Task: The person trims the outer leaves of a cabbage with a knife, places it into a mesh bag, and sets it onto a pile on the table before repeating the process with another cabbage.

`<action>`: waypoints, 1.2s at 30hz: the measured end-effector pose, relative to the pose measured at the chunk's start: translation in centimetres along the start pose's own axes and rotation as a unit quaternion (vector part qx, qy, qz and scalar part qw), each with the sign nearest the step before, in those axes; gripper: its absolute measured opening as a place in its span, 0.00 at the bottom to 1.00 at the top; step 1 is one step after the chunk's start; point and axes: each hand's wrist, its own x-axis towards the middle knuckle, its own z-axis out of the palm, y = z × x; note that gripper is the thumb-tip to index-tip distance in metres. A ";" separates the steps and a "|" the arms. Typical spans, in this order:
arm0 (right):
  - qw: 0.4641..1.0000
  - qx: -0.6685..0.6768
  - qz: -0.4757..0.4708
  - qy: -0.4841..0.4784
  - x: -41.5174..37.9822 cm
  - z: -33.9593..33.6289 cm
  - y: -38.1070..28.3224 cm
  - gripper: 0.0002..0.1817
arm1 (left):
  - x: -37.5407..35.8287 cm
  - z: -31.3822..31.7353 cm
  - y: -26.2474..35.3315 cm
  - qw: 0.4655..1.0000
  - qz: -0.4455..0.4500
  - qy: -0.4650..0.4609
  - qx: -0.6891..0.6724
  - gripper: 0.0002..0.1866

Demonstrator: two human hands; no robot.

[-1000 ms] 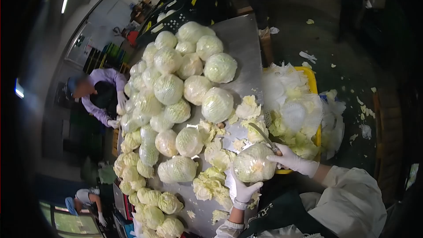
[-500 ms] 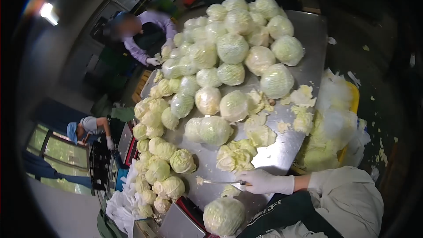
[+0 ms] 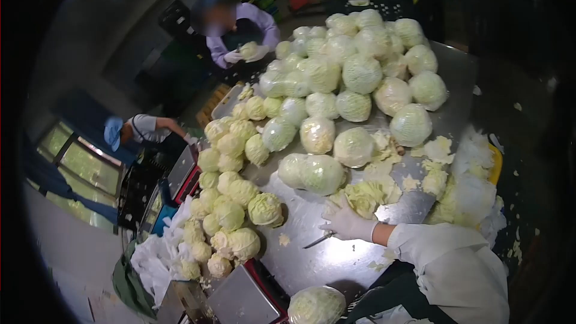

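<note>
My right hand (image 3: 349,222), in a white glove, holds a small knife (image 3: 318,240) whose blade points left, low over the metal table (image 3: 300,228). Its fingers reach against loose pale-green leaves (image 3: 365,198). A trimmed cabbage head (image 3: 317,306) shows at the bottom edge, below the hand. My left hand is not visible. Beyond the leaves lie a wrapped pair of cabbages (image 3: 312,174) and a large pile of film-wrapped cabbages (image 3: 362,73).
Unwrapped cabbages (image 3: 230,213) line the table's left side, beside a scale (image 3: 243,297) and white plastic bags (image 3: 159,258). A yellow-rimmed container (image 3: 497,165) of leaves stands right. One person (image 3: 258,21) holds a cabbage; another person (image 3: 147,129) works at far left.
My right hand has moved up to the loose leaves, with the knife angled down-left. The view has shifted, so the table contents sit further right. The person at the back has raised a cabbage.
</note>
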 end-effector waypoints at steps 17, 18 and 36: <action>0.863 0.169 0.416 0.231 -28.6 3.5 15.0 0.28 | 3.4 5.8 -0.6 0.987 -0.037 -0.095 0.126 0.48; 0.869 0.177 0.404 0.224 -28.3 3.0 14.4 0.28 | 3.7 5.8 -0.5 0.987 -0.034 -0.095 0.129 0.48; 0.815 0.539 0.212 0.028 -19.0 -1.1 -2.3 0.25 | 8.0 8.9 -4.1 0.822 0.273 0.018 0.498 0.43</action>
